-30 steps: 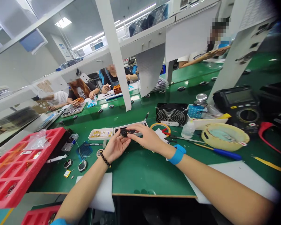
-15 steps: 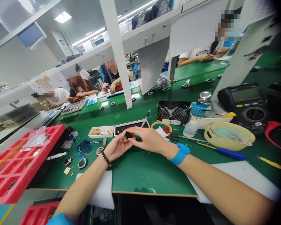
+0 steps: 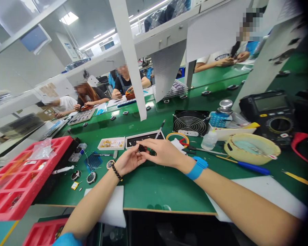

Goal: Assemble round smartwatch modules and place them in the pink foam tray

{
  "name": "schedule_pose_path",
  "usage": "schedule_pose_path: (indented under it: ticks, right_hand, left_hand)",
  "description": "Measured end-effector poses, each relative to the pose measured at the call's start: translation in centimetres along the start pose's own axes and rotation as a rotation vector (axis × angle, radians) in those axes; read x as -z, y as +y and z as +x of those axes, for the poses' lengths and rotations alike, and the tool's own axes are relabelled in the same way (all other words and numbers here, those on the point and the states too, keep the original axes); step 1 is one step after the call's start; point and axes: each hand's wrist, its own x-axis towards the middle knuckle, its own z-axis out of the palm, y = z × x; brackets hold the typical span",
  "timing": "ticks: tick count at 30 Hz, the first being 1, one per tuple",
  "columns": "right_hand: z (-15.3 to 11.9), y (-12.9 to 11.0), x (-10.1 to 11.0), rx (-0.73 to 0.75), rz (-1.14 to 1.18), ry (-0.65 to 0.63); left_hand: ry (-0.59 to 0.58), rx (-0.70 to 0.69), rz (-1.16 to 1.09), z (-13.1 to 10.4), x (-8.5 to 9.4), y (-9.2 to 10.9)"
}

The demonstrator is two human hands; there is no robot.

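Note:
Between my two hands is a small dark part (image 3: 141,148), too small to name, held above the green bench. My left hand (image 3: 129,160), with a beaded bracelet at the wrist, has its fingers curled under and around the part. My right hand (image 3: 161,150), wearing a blue wrist strap (image 3: 198,168), pinches it from the other side. A pen-like tool (image 3: 160,129) slants up behind the right hand; whether the hand touches it is unclear. Just beyond lies a white-rimmed black tray (image 3: 130,142), partly covered by my fingers. Left of it stands a white box (image 3: 111,143) of small yellowish parts.
Watch cases (image 3: 91,177) and a small battery (image 3: 75,185) lie at left beside a red compartment tray (image 3: 28,174). A fan (image 3: 191,122), a bottle (image 3: 209,140), a yellow bowl (image 3: 252,150), a blue-handled tool (image 3: 254,168) and a multimeter (image 3: 268,116) stand right. Co-workers sit across the bench.
My hands stay nearly in place, with the dark part turned slightly lower between the fingers. Small items along the far bench have shifted slightly right. A co-worker across has moved their hands.

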Motion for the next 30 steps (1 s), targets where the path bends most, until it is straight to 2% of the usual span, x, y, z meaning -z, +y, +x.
schedule_pose_path:
  ticks: [9, 18, 22, 26, 30]
  right_hand:
    - [-0.2, 0.4, -0.3, -0.002, 0.008, -0.04]
    - [-0.2, 0.6, -0.9, 0.046, -0.056, 0.006]
    - [-0.1, 0.8, -0.9, -0.006, -0.02, 0.013]
    - [-0.1, 0.4, -0.2, -0.06, 0.047, -0.082]
    - [-0.1, 0.4, 0.1, -0.068, 0.072, -0.151]
  left_hand:
    - [-0.003, 0.042, -0.016, 0.1, 0.0, 0.1]
    - [0.007, 0.052, 0.02, 0.1, 0.1, -0.2]
    - [-0.016, 0.089, 0.022, 0.0, 0.1, -0.2]
    - [0.003, 0.001, 0.037, 0.0, -0.1, -0.1]
    - [0.056, -0.145, 0.195, 0.1, -0.3, 0.1]
